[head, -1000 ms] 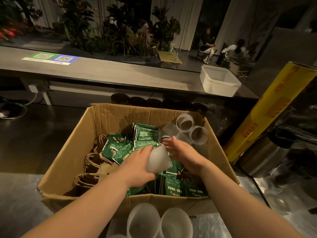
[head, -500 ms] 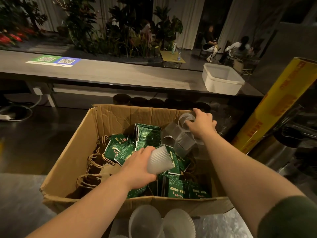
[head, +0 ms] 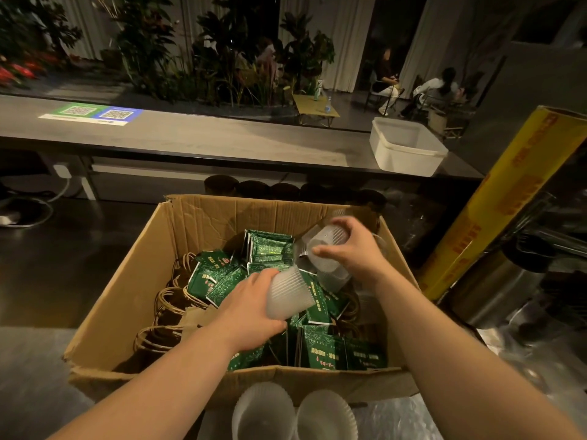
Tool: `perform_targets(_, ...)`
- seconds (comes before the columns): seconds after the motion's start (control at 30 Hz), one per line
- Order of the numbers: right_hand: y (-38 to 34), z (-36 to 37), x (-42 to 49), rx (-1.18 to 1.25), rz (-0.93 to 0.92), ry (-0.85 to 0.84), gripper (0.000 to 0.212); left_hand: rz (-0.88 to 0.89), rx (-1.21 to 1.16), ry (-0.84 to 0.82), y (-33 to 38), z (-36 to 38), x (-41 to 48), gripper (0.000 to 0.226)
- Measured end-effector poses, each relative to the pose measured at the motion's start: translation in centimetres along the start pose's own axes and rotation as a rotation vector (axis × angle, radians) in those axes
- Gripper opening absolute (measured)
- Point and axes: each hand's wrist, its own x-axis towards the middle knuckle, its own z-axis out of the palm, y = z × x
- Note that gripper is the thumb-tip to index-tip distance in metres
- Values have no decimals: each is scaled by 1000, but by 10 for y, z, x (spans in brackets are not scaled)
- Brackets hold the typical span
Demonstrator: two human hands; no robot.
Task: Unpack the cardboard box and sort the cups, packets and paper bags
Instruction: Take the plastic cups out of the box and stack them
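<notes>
An open cardboard box (head: 133,290) stands in front of me. Green printed packets (head: 270,249) fill its middle and right side. Brown paper bags with twine handles (head: 168,300) lie along its left side. My left hand (head: 251,309) hovers over the packets and grips a ribbed translucent cup (head: 287,293) on its side. My right hand (head: 352,252) is at the box's far right corner, closed around a clear plastic cup (head: 327,246). More clear cups (head: 333,279) lie under that hand, partly hidden.
Two ribbed cups (head: 263,414) stand upright on the steel counter just before the box. A yellow roll of wrap (head: 508,198) leans at the right beside a steel pot (head: 495,287). A white tub (head: 406,147) sits on the long counter behind. People sit far back.
My right hand reached from the box's middle to the far right corner, closed on a clear cup and lifted it a little. My left hand kept its ribbed cup nearly still.
</notes>
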Motion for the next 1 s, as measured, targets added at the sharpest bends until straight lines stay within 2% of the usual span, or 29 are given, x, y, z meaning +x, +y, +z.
perform_targets(0.13, 8, 21, -26, 86, 3, -172, 70, -29, -11, 38, 0, 0, 0, 87)
perform_targets(0.23, 13, 40, -31, 116, 12, -128, 35, -46, 10, 11, 0, 0, -1, 89)
perform_targets(0.33, 14, 44, -28, 386, 130, -125, 19, -63, 5, 25, -1, -1, 0, 85)
perform_targets(0.37, 16, 43, -28, 433, 160, -146, 19, -62, 8, 26, -2, -1, 0, 85)
perform_targets(0.47, 23, 40, -29, 436, 186, -193, 37, -59, 27, 6, -2, 0, 0, 86)
perform_targets(0.57, 23, 44, -31, 256, 80, -121, 43, -51, 26, 5, -2, 1, 0, 85)
perform_targets(0.67, 17, 47, -35, 132, -38, -74, 39, -47, 11, 15, -1, 0, 0, 87)
perform_targets(0.73, 13, 52, -41, 189, 12, -221, 35, -54, 0, 21, -1, 1, 0, 88)
perform_targets(0.8, 13, 54, -45, 197, 69, -424, 49, -66, -7, 32, -2, 0, 2, 90)
perform_targets(0.83, 12, 53, -43, 163, 53, -452, 55, -68, -3, 31, -2, 0, 2, 90)
perform_targets(0.87, 13, 49, -38, 112, 15, -397, 58, -66, 3, 25, -3, 0, 2, 89)
perform_targets(0.9, 14, 43, -30, 53, -21, -265, 54, -63, 12, 21, -3, 0, 2, 87)
perform_targets(0.93, 15, 34, -20, -21, -27, -72, 45, -61, 19, 17, -3, 0, 2, 86)
perform_targets(1.0, 28, 15, -1, -179, 82, 288, 35, -56, 29, 6, -4, 1, 1, 86)
